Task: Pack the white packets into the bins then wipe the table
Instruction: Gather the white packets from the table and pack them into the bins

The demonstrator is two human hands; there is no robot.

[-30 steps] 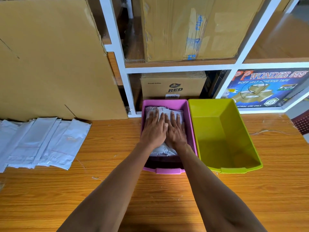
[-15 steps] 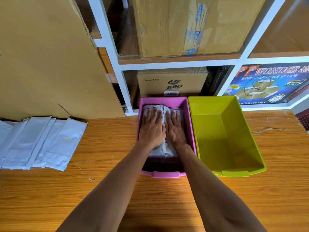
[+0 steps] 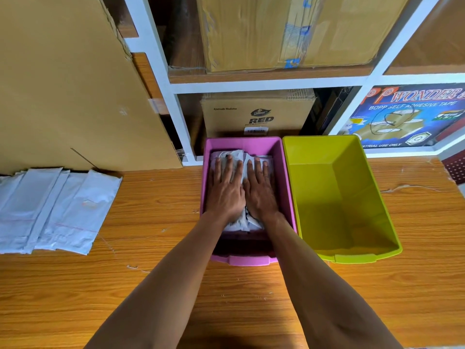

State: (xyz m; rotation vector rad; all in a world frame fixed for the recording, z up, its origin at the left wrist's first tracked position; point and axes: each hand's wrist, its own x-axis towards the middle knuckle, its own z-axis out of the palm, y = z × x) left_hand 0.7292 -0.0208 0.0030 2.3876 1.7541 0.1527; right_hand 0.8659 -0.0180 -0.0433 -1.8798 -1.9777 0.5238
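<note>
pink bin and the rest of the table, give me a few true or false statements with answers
1. Both hands, left and right, press flat on the packets in the pink bin. True.
2. The green bin is full of white packets. False: nothing shows inside it.
3. A pile of white packets lies on the table left of the pink bin. True.
4. The green bin stands apart at the table's far left end. False: it sits right beside the pink bin, on that bin's right.
5. The left hand grips a wiping cloth. False: its fingers lie straight on the packets, and no cloth is in view.
</note>
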